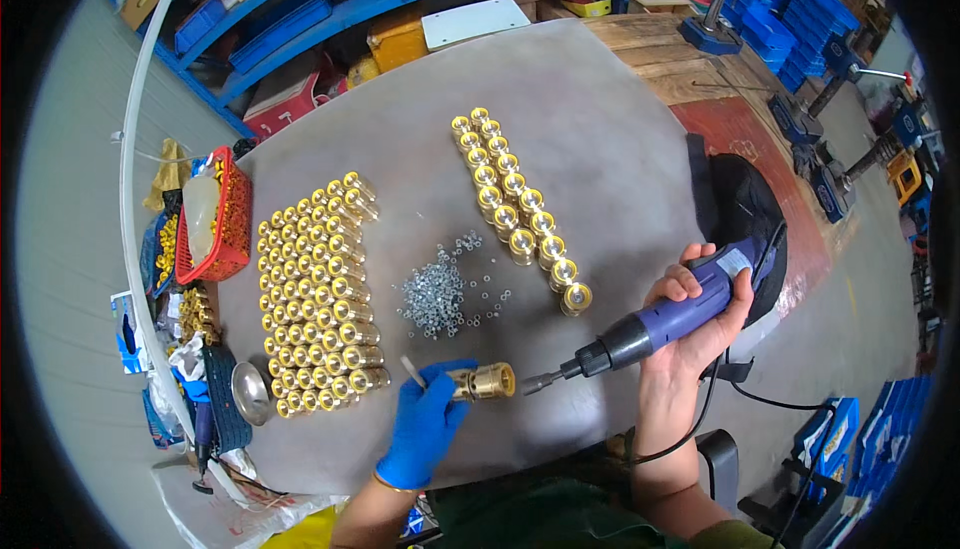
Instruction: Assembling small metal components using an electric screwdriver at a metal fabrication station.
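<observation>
My left hand (415,439), in a blue glove, is closed around a brass cylindrical fitting (485,382) lying sideways above the table. A thin pale rod (411,370) sticks up from the same hand. My bare right hand (685,344) grips a purple electric screwdriver (650,334). Its socket bit (538,383) points left at the fitting's open end, with a small gap between. Beyond my left hand is a heap of small silver nuts (432,294). Left of it, many brass fittings (315,299) stand in close rows; a double line of fittings (512,186) runs beyond the nuts.
At the left edge are a red basket (241,214) and a metal bowl (252,394). A black cloth-like bundle (745,219) lies past the screwdriver, whose black cable (690,436) hangs by my right forearm. Blue shelving (350,17) borders the far side; stand presses (712,34) are at right.
</observation>
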The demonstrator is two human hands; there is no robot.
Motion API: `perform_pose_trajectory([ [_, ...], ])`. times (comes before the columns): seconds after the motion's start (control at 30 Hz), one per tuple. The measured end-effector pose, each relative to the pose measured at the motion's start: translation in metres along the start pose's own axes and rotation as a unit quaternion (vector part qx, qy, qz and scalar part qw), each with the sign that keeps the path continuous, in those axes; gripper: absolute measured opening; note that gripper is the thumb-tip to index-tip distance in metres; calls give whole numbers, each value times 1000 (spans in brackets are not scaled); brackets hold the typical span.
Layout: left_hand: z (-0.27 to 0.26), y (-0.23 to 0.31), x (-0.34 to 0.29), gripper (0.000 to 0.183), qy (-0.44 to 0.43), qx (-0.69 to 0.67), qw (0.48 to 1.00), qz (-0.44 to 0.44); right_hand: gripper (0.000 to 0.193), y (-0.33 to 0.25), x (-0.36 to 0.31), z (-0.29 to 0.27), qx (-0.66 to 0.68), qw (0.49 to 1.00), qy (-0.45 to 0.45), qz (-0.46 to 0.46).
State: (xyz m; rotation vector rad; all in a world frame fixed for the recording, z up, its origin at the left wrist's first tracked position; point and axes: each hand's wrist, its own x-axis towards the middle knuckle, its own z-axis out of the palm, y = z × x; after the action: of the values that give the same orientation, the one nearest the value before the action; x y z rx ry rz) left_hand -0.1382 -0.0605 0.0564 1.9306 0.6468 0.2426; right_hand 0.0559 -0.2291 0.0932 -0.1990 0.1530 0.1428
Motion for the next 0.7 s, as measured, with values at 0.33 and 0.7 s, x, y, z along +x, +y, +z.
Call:
perform_pose_trajectory([
  [0.33,16,14,-11,22,8,-352,921,-166,37,-3,-10,1,-54,997,-40,-38],
  [0.7,22,21,-6,17,31,-169,979,-112,38,-8,-5,-3,-69,993,-79,-55],
])
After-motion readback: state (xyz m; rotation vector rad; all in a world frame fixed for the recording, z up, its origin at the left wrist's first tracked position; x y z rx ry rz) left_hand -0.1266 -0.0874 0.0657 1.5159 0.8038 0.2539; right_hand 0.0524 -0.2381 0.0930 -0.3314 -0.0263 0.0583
